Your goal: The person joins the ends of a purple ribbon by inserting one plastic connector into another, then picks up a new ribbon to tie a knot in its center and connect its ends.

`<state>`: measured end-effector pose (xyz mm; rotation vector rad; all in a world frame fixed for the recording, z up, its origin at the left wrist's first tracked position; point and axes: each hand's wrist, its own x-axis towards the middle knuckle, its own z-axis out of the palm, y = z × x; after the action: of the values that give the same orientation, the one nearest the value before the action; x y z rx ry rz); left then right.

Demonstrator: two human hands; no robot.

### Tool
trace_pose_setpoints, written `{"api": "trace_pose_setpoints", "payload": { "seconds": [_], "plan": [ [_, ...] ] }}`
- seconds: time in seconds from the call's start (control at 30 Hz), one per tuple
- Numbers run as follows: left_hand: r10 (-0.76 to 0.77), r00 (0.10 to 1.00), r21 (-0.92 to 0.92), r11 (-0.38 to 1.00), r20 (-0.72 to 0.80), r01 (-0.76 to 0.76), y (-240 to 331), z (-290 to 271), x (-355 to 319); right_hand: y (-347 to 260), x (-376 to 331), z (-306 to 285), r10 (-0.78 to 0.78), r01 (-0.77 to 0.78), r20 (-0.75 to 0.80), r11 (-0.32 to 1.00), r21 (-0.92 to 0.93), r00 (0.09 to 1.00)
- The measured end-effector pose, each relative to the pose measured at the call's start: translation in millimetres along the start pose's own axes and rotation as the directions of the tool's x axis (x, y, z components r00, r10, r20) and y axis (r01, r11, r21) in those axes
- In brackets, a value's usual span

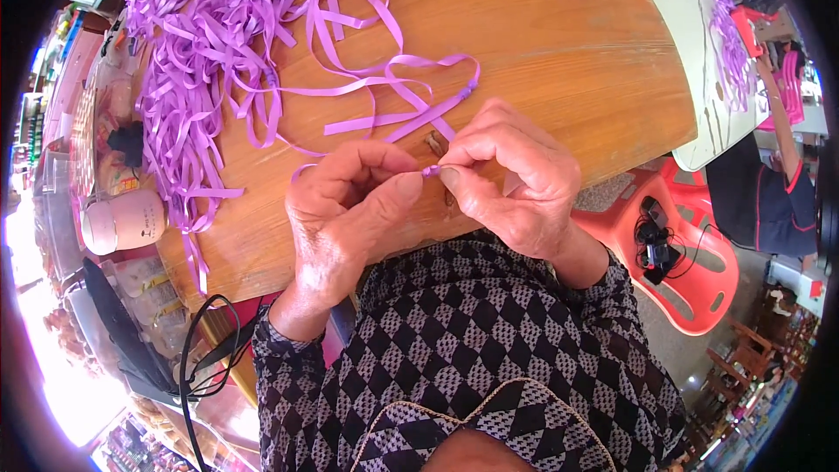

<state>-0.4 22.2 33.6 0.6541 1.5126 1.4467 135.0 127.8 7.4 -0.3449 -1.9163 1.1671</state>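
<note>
My left hand (354, 197) and my right hand (511, 175) meet over the near edge of the wooden table. Between their fingertips sits a small knot (429, 171) in a purple ribbon, pinched from both sides by thumbs and forefingers. Just beyond my hands, a loose length of purple ribbon (437, 109) lies crossed on the wood, with a small darker knotted stretch on it. Part of the held ribbon is hidden behind my fingers. A large tangled heap of purple ribbons (210, 44) covers the table's left side, some ends hanging over its edge.
The wooden table (559, 52) has a pale jar (127, 221) beside its left edge. A black cable (185, 367) hangs at lower left. On the right stands an orange plastic stool (690, 293) bearing black devices. Another person's arm (778, 114) shows near a white table (673, 0) with more ribbon.
</note>
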Motion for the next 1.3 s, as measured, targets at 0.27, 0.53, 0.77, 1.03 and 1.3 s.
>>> {"api": "trace_pose_setpoints", "payload": {
  "seconds": [0.27,0.53,0.77,1.03,1.3],
  "plan": [
    [0.069,0.997,0.086,0.994,0.016,-0.070,-2,2,0,1,-1,1,0.008,-0.008,0.004,1.000,0.020,1.000],
    [-0.152,0.987,-0.258,0.953,0.047,0.159,-6,-1,8,0,0,-1,0.109,-0.104,-0.030,0.986,0.129,0.994],
    [-0.205,0.970,-0.260,0.937,0.134,0.234,-10,0,12,8,5,2,-0.106,0.111,0.075,0.992,-0.061,0.992],
    [-0.143,0.954,-0.319,0.920,0.265,0.227,-4,-11,10,6,7,1,-0.056,0.056,0.081,0.998,-0.002,0.995],
    [-0.148,0.979,-0.024,0.988,0.143,0.153,-1,-14,3,5,3,0,-0.095,0.100,0.191,0.995,-0.013,0.977]
  ]
}}
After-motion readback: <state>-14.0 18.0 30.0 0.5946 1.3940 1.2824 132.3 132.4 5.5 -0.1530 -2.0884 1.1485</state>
